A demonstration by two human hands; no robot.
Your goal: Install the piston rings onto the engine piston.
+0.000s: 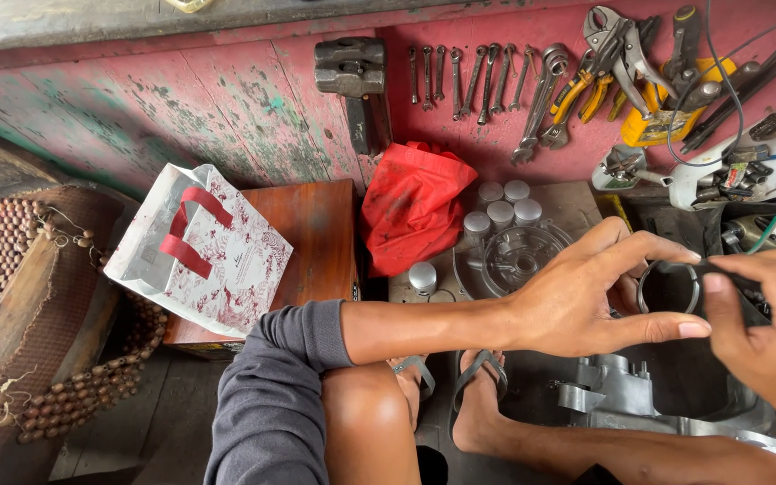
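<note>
Both the left hand (586, 301) and right hand (770, 337) pinch the thin metal ring (669, 287) at opposite edges, fingers clamped lightly; an even, gentle grip seems best to avoid bending it.

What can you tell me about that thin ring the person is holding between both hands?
The ring is a thin, dark metal hoop, seemingly split, held upright and facing the camera. The left hand pinches its left side between thumb and fingers; the right hand grips its right edge. It hangs above a grey metal engine casing, not touching it.
</note>
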